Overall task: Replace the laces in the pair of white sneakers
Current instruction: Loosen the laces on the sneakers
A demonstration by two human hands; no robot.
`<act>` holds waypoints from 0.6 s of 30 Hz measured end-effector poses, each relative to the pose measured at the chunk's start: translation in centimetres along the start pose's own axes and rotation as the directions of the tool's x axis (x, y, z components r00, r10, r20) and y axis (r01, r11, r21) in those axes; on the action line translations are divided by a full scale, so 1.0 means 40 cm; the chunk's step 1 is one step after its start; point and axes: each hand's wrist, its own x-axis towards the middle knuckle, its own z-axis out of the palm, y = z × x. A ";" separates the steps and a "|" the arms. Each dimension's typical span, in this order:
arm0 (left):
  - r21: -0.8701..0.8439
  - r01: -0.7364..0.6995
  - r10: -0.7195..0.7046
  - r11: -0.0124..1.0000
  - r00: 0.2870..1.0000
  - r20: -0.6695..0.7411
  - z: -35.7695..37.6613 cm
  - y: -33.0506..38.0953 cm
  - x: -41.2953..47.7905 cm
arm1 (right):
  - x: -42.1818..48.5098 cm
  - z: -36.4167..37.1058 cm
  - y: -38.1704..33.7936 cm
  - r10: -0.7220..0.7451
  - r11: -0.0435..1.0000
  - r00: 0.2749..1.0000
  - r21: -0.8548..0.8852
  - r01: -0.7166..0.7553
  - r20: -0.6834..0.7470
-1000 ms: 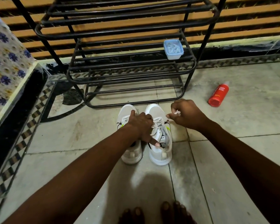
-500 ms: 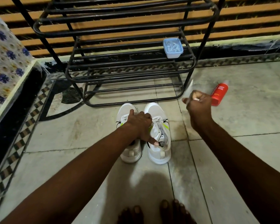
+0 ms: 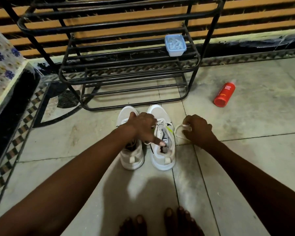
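R hand (image 3: 198, 130) pinches 1 loose white lace (image 3: 176, 132) just beside the 2 white sneakers (image 3: 163, 159), L hand (image 3: 141, 127) atop them, forefinger on a tongue, grasp can't tell; beyond: 1 black rack (image 3: 126, 64) w/ 1 blue tub (image 3: 175, 45), 1 red bottle (image 3: 224, 94).

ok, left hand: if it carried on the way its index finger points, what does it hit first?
The sneaker on the right, at its tongue by the opening. The left hand has its index finger angled back toward the camera. The tip seems to touch the tongue, though depth is unclear.
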 end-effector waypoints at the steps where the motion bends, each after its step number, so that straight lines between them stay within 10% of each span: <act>1: -0.082 0.015 -0.016 0.996 1.000 -0.016 -0.007 -0.001 0.003 | -0.007 0.010 -0.003 -0.003 1.000 1.000 -0.029 0.002 -0.024; 6: -0.228 -0.017 -0.040 0.974 0.969 -0.244 -0.004 0.011 0.037 | -0.061 0.032 -0.054 -0.260 0.940 0.926 0.148 0.307 -0.272; 18: -0.040 0.006 -0.016 0.999 0.961 -0.276 0.045 0.057 0.082 | -0.077 0.109 -0.070 -0.416 0.880 0.892 0.170 0.444 -0.178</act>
